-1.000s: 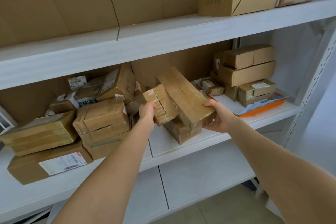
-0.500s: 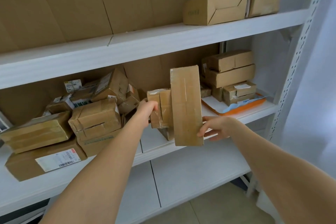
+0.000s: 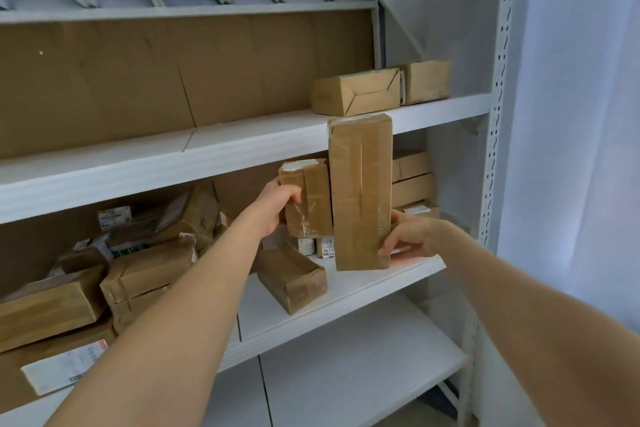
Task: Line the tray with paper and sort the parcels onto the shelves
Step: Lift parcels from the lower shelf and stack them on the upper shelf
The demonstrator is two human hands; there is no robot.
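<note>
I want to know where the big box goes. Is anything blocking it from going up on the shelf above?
Partly. The tall parcel in the right hand stands upright, its top level with the upper shelf front edge. Two boxes sit directly above it on that shelf. Left of them, the shelf looks bare, so that spot seems open.

Tall parcel hides the stacked boxes' left ends.

Brown cardboard backing sheet stands behind the upper bay, creased near the middle. White perforated steel upright runs down the right side. Pale curtain hangs just right of it. Beige floor shows bottom right
</note>
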